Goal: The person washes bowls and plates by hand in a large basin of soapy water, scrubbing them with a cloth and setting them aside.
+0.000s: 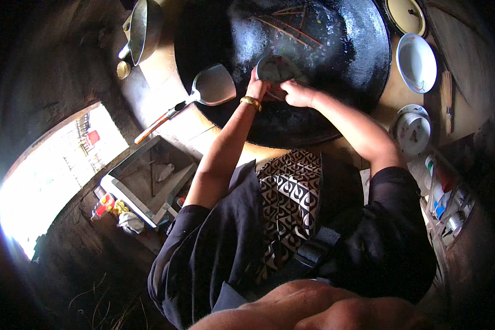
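My left hand, with a gold-coloured bangle at the wrist, grips the left side of a bowl. The bowl is tilted low over a large black wok. My right hand has its fingers curled at the bowl's near right rim; whether a cloth is between them is hidden. Foamy water lies in the wok beyond the bowl. Several brown chopsticks lie crossed in that water.
A wok spatula rests over the wok's left rim. A metal basin stands at far left. On the right are an oval white dish, stacked plates, a bristle brush and a lid. A box-like recess sits near my left elbow.
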`<state>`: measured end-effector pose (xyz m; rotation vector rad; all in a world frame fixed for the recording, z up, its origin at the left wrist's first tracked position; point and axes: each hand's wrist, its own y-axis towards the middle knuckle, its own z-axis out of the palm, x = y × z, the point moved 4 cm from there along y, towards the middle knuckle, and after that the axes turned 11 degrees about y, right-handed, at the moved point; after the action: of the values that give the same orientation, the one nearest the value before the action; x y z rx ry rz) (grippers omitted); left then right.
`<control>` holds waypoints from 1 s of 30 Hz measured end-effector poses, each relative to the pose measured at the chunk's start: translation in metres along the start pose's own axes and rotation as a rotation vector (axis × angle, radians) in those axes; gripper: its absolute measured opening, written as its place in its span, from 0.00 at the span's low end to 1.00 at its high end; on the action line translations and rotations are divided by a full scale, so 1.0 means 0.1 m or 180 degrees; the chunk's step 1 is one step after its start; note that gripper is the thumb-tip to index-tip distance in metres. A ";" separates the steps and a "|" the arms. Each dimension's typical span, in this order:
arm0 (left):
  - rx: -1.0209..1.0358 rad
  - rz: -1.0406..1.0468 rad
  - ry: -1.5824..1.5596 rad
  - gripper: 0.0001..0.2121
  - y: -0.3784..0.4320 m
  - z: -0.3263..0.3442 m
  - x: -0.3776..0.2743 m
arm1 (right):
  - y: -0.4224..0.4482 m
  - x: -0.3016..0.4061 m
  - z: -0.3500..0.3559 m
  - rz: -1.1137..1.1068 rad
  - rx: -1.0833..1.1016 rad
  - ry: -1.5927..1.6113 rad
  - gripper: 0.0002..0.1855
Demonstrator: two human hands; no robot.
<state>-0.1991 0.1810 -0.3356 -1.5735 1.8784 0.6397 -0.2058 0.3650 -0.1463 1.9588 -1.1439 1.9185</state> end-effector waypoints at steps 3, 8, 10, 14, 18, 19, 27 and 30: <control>0.0370 -0.1935 -0.2730 0.29 0.12 -0.14 -0.65 | -0.31 -0.22 -0.14 0.0129 0.0492 -0.1427 0.09; 0.1058 -0.2602 -0.3858 0.32 0.31 -0.57 -1.44 | -0.24 -0.26 -0.39 0.0261 -0.0343 -0.2344 0.07; 0.0920 -0.2931 -0.3949 0.38 0.23 -0.57 -1.36 | -0.13 -0.06 -0.41 0.0039 -0.0848 -0.1706 0.06; 0.0392 -0.3304 -0.4340 0.32 0.13 -0.53 -1.63 | -0.06 0.16 -0.52 0.0280 -0.1339 0.2134 0.07; 0.0303 -0.2791 -0.5282 0.29 0.22 -0.68 -1.70 | 0.06 -0.20 -0.54 0.0128 -0.1296 0.4210 0.30; 0.0320 -0.2749 -0.5528 0.22 0.18 -0.72 -1.55 | 0.14 -0.26 -0.57 0.0296 -0.1195 0.4442 0.33; -0.0505 -0.2145 -0.5626 0.19 0.09 -1.09 -1.71 | 0.13 -0.42 -0.86 0.0890 -0.2329 0.1391 0.21; 0.0253 -0.2021 -0.5104 0.17 0.11 -1.15 -1.69 | 0.13 -0.79 -0.69 0.0596 -0.2842 0.0198 0.21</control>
<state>-0.2065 0.2202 -0.1345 -0.8688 0.1966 1.0071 -0.2579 0.4285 -0.2124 1.3155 -1.7891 1.1589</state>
